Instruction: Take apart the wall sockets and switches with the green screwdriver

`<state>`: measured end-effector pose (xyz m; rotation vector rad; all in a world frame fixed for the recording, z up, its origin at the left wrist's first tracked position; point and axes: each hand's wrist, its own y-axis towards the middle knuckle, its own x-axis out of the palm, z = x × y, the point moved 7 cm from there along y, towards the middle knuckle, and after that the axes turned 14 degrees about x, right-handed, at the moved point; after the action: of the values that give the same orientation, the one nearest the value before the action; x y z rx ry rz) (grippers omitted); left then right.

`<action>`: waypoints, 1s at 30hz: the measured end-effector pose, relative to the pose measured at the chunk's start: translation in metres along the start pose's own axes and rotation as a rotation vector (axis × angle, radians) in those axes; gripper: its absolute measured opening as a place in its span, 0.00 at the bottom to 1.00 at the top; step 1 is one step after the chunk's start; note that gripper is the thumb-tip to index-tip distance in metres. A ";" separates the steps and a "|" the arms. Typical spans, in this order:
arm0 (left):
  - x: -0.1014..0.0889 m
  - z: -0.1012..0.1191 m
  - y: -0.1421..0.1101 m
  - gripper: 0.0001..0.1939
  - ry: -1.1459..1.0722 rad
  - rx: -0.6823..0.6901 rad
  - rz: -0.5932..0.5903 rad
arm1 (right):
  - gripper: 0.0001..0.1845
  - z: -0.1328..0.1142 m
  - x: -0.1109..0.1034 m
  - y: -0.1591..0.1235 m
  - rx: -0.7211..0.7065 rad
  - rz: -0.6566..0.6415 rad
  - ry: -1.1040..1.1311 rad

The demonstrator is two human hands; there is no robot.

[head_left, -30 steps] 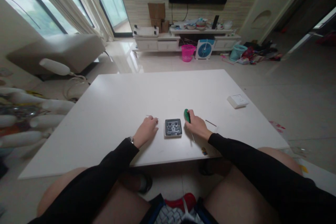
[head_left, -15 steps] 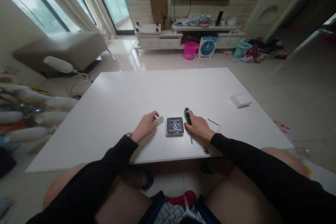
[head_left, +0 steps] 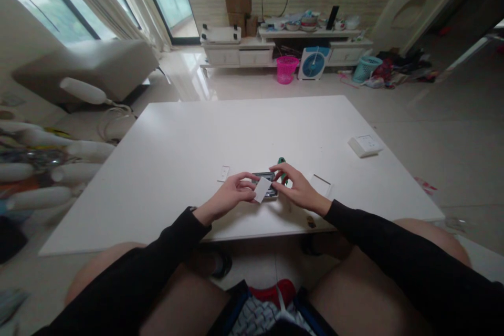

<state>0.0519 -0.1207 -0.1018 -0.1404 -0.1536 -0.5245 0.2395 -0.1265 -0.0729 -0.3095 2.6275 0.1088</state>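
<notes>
My left hand (head_left: 237,190) pinches a small white rectangular switch cover (head_left: 263,189) and holds it tilted over the switch. The dark-faced wall switch (head_left: 265,174) lies on the table, partly hidden by the cover and my fingers. My right hand (head_left: 294,188) is at the switch's right side, thumb and index finger apart; whether they touch the cover I cannot tell. A green-handled screwdriver (head_left: 281,160) rests on the table, mostly behind my right fingers. Left of the switch lies another small white cover (head_left: 223,173).
A white square frame (head_left: 322,185) lies right of my right hand, with a small coloured piece (head_left: 311,222) near the front edge of the white table (head_left: 189,136). Towards the right edge sits a white socket box (head_left: 365,145). White rounded objects (head_left: 74,174) stand beyond the left side.
My left hand has picked up a white cover and carried it right, over the switch. My right hand has let go of the screwdriver and moved to the switch's edge.
</notes>
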 end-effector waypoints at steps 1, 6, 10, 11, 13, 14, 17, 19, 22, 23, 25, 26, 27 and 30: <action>0.003 0.000 -0.001 0.23 0.007 0.005 -0.037 | 0.18 -0.005 0.006 -0.004 -0.012 -0.066 0.049; 0.008 -0.005 -0.002 0.23 0.018 0.019 -0.076 | 0.12 -0.022 0.021 -0.023 -0.146 -0.203 0.037; 0.008 -0.013 0.000 0.22 -0.013 -0.001 -0.058 | 0.06 -0.015 0.014 -0.022 -0.097 -0.084 0.076; 0.008 -0.014 0.000 0.22 -0.035 0.002 -0.043 | 0.06 -0.013 0.013 -0.022 -0.075 -0.063 0.082; 0.006 -0.013 0.001 0.23 -0.088 0.024 0.010 | 0.08 -0.011 0.014 -0.021 -0.049 -0.063 0.089; 0.005 -0.013 0.001 0.23 -0.111 0.036 0.039 | 0.08 -0.011 0.015 -0.022 -0.049 -0.079 0.089; 0.006 -0.014 0.000 0.25 -0.157 0.017 0.059 | 0.09 -0.014 0.021 -0.026 -0.097 -0.136 0.066; 0.010 -0.015 -0.002 0.26 -0.147 -0.003 0.041 | 0.15 -0.016 0.025 -0.030 -0.139 -0.168 0.037; 0.014 -0.016 -0.003 0.23 -0.073 0.012 0.007 | 0.22 -0.017 0.030 -0.036 -0.183 -0.202 -0.001; 0.015 -0.016 -0.003 0.23 -0.051 0.019 -0.002 | 0.22 -0.017 0.031 -0.037 -0.194 -0.207 -0.014; 0.016 -0.015 -0.002 0.22 -0.032 0.028 -0.016 | 0.22 -0.016 0.030 -0.038 -0.209 -0.201 -0.037; 0.016 -0.014 -0.001 0.22 -0.020 0.041 -0.016 | 0.22 -0.015 0.029 -0.036 -0.212 -0.184 -0.049; 0.014 -0.012 0.000 0.22 0.012 0.069 -0.009 | 0.22 -0.012 0.025 -0.033 -0.208 -0.157 -0.063; 0.003 0.003 0.002 0.18 0.294 0.239 0.038 | 0.18 0.002 0.011 -0.017 -0.156 -0.042 -0.112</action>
<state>0.0552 -0.1198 -0.0985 0.1670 0.0733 -0.4789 0.2351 -0.1449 -0.0800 -0.3996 2.5052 0.3085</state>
